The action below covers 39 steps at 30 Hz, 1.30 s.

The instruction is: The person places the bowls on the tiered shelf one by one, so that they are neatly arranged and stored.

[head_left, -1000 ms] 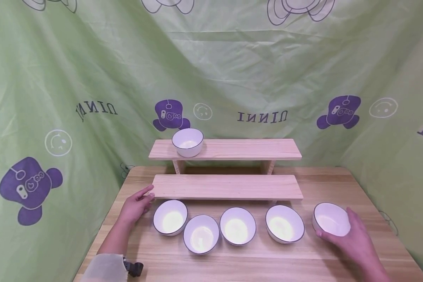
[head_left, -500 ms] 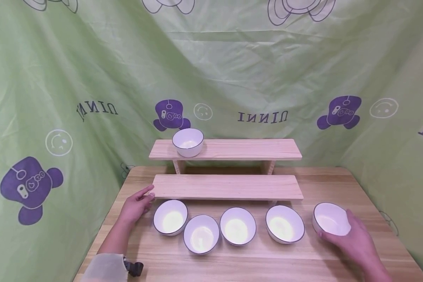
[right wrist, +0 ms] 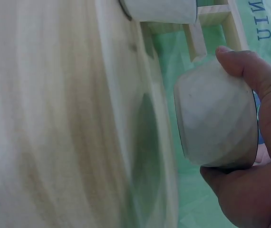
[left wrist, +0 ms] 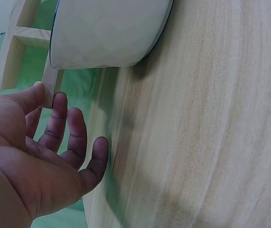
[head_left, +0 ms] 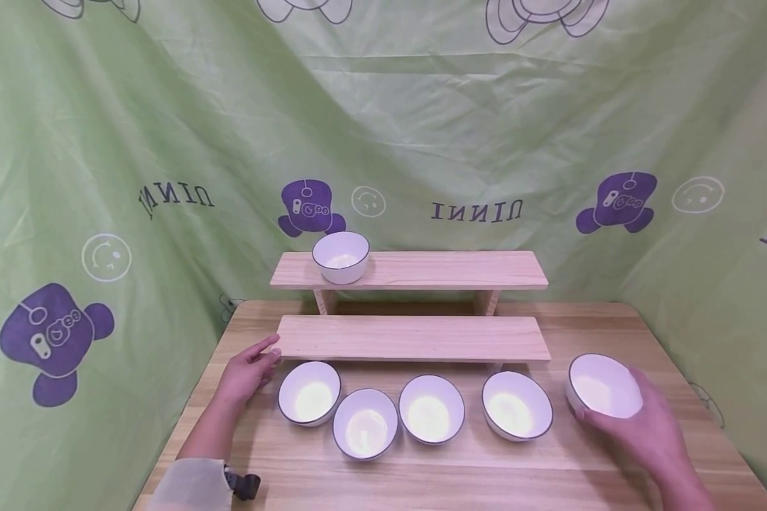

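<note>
At the right of the head view, my right hand (head_left: 653,429) grips a white bowl (head_left: 604,387) with a thin dark rim, thumb and fingers on its sides. In the right wrist view this held bowl (right wrist: 216,116) hangs above the table, apart from its shadow. My left hand (head_left: 246,376) is at the left end of the lower board of a two-tier wooden shelf (head_left: 415,338). The left wrist view shows the thumb and fingers (left wrist: 57,116) pinching that board's end. Another white bowl (head_left: 341,259) stands on the upper board, towards its left.
Several matching bowls stand in a row before the shelf: one at the left (head_left: 309,394), two near the middle, a further bowl (head_left: 517,406) nearest the held one. The wooden table (head_left: 460,482) lies beneath. A green printed cloth (head_left: 422,128) hangs behind and at both sides.
My right hand has raised the bowl slightly off the table. The left hand, the shelf and the other bowls have stayed in place.
</note>
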Tool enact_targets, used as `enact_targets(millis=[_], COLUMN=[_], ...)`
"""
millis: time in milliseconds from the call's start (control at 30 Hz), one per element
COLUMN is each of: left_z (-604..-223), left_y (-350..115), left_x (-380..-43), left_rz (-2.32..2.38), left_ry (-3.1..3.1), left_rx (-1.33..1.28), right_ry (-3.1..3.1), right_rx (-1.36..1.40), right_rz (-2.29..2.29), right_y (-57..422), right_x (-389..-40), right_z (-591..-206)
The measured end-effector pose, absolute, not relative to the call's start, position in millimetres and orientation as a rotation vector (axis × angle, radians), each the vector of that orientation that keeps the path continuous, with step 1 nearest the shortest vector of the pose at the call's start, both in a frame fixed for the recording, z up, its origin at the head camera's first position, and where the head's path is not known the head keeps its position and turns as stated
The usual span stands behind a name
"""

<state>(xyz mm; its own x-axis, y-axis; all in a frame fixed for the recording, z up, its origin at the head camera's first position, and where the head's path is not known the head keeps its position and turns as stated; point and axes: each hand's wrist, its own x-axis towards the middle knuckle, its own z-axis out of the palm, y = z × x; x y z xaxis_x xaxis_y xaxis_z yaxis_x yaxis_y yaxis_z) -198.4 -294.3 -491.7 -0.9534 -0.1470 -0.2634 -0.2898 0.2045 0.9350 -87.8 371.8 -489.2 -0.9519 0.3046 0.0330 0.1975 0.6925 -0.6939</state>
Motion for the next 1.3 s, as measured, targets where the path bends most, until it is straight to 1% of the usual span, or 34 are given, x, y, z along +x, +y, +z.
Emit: enact_targets(millis=[200, 667, 1300], left_z=[-501, -502, -501], left_y=[-297, -297, -298], left_x=[-201, -204, -202], left_rz=[1.838, 1.865, 1.865], left_ry=[2.384, 2.354, 2.358], left_rx=[-0.412, -0.421, -0.416], right_ry=[-2.720, -2.644, -2.659], right_rx=[-0.395, -0.420, -0.269], right_rz=[1.138, 1.218, 1.211], right_y=[368, 354, 332], right_x=[-89, -99, -116], right_z=[-483, -462, -443])
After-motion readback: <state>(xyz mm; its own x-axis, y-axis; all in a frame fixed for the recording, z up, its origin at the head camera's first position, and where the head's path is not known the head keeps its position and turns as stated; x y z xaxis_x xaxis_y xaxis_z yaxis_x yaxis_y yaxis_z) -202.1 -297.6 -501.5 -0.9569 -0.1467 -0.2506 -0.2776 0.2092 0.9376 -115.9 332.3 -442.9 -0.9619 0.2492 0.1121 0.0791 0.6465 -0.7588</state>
